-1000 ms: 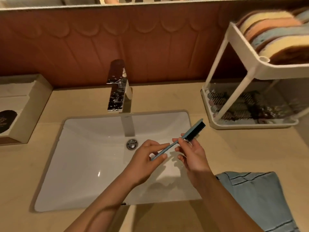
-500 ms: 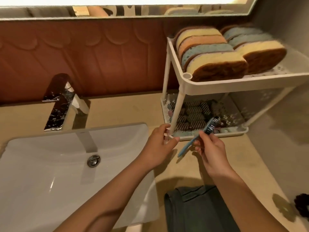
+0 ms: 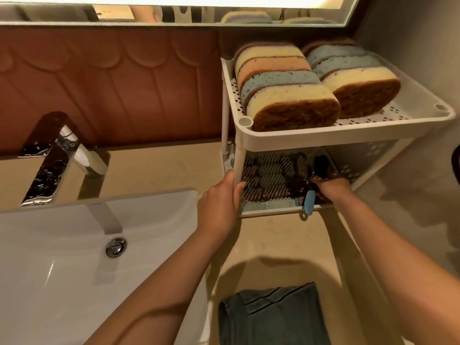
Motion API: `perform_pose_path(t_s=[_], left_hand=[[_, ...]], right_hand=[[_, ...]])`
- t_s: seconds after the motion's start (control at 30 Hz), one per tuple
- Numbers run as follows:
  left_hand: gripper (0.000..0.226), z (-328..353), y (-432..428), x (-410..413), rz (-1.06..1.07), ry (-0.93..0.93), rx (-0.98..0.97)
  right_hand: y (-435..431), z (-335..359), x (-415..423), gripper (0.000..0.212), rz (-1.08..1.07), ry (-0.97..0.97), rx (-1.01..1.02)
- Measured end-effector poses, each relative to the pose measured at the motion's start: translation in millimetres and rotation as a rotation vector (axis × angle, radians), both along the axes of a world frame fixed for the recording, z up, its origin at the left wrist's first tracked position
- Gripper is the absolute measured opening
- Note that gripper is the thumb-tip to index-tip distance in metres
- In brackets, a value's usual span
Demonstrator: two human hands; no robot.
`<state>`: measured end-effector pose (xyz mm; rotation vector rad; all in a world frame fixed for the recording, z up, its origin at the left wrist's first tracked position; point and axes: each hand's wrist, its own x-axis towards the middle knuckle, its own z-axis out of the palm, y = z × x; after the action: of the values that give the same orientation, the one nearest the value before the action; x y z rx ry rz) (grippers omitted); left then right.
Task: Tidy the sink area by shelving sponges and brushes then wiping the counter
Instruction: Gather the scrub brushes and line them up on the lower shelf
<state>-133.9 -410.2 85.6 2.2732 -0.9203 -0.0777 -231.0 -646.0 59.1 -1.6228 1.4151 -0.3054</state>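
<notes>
Writing: faint mark on the sink [image 3: 62,257] rim at the faucet [image 3: 49,155] base, too small to read.

Surface: beige counter [image 3: 161,168] with a white undermount basin set into it on the left. Chrome faucet, water-spotted, stands behind the basin. Drain plug [image 3: 115,247] sits below it.

Room: reddish-brown backsplash [image 3: 112,83] with scalloped relief. Mirror [image 3: 174,11] runs along the top. Grey wall at right.

Rack [image 3: 323,138]: white, two tiers, on the counter right of the sink. Upper tier holds sponges [image 3: 291,105] on edge in two rows (yellow, orange, blue, brown scrub faces). Lower tier holds a pile of striped brushes [image 3: 271,180].

Left hand [image 3: 221,197]: fingers and thumb wrapped round the rack's front-left post.

Right hand [image 3: 331,189]: reaches under the upper tier, fingers curled round the blue-handled brush [image 3: 310,200]. Brush lies in the lower tier, dark head pointing toward the back, handle end overhanging the front rim. The upper tier shades the lower tier, so detail there is poor.

Nearby: folded blue-grey cloth [image 3: 273,317] on the counter at the near edge, between the forearms. Dark object [image 3: 456,165] cut off at the right edge, kind unclear.
</notes>
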Motion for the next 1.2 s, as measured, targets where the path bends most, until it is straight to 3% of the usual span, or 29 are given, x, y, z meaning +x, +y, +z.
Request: perform_pose_path(t_s=[0.2,0.6,0.8,0.97,1.03,1.1,1.2], left_hand=[[0.031,-1,0,2,-0.004,-0.009,0.028],[0.03,-1,0,3,0.005,-0.016,0.031],[0.03,-2,-1,5,-0.005,-0.026,0.026],[0.027,-1,0,4,-0.007,-0.029,0.003],[0.024,0,0,7,-0.041,0.078,-0.028],[0.025,4,3,10,-0.098,0.382,-0.105],[0.052,10,20,5,-0.122,0.741,-0.1]], right_hand=[[-14,-6,4,0.049,0.137,0.161,-0.081],[-25,-14,19,0.058,0.196,0.193,-0.139],[-16,-21,13,0.052,0.208,0.242,-0.272],[2,-14,6,0.044,0.193,0.136,-0.439],[16,-8,0,0.042,0.194,0.045,-0.427],[38,2,-9,0.035,0.214,-0.041,-0.374],[77,13,-29,0.023,0.337,-0.107,-0.319]])
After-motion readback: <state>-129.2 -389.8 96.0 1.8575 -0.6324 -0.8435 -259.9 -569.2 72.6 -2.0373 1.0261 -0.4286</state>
